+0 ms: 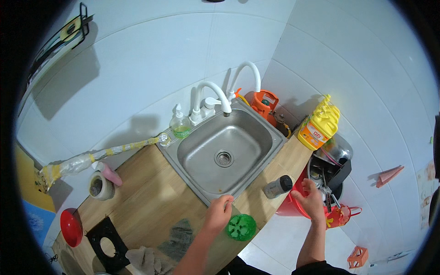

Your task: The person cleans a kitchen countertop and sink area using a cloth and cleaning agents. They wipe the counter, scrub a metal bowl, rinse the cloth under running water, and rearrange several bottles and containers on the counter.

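My left hand [220,213] is closed at the near rim of the steel sink [225,154], just left of a green patterned plastic item [241,227]; whether its fingers hold something thin is unclear. To the right, my right hand [311,199] hovers beyond the counter edge with fingers apart and nothing in them. Between the hands, a clear jar with a black lid [278,186] stands on the wood-look counter [137,199]. A dark grey cloth [178,239] lies left of my left forearm.
White faucets [209,99] and a soap pump bottle [180,123] stand behind the sink. Yellow detergent jugs [318,127] are at right, above a red bucket [292,202] and a container of utensils [326,182]. A red bowl [71,227] sits far left.
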Demonstrator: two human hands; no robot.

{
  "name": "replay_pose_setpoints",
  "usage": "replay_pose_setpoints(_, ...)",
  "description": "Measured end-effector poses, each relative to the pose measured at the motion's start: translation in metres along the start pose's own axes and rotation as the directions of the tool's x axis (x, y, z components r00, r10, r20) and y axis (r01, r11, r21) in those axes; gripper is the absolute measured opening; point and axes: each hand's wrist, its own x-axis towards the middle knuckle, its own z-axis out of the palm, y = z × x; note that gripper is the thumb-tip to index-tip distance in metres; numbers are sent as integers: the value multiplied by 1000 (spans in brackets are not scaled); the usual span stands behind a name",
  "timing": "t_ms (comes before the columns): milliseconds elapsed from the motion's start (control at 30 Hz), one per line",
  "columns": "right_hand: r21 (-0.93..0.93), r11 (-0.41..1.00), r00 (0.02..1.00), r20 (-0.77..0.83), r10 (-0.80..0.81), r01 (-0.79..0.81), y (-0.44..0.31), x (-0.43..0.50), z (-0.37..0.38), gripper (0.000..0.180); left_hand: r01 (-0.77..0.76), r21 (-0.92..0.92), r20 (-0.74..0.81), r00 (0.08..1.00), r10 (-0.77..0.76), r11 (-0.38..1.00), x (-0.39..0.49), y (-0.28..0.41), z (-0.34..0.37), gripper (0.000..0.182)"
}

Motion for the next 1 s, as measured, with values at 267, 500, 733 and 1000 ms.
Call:
replay_pose_setpoints(267,18,988,984,91,151,-153,84,1,107,73,47,30,75,996,-49,998,6,-5,24,14)
replay_pose_setpoints(500,65,997,987,-161,-25,35,37,5,108,36,25,28,-46,999,-23,999,-12,-10,-1,15)
replay_pose_setpoints(733,357,816,855,80,-513,456,-107,19,138,33,89,-72,-210,972,-102,993,-36,-37,-43,18)
replay_pose_setpoints(1000,391,624,539,314,-781,677,-267,-17,309,35,284,-112,-340,889,-305,952,-83,-72,-99,17)
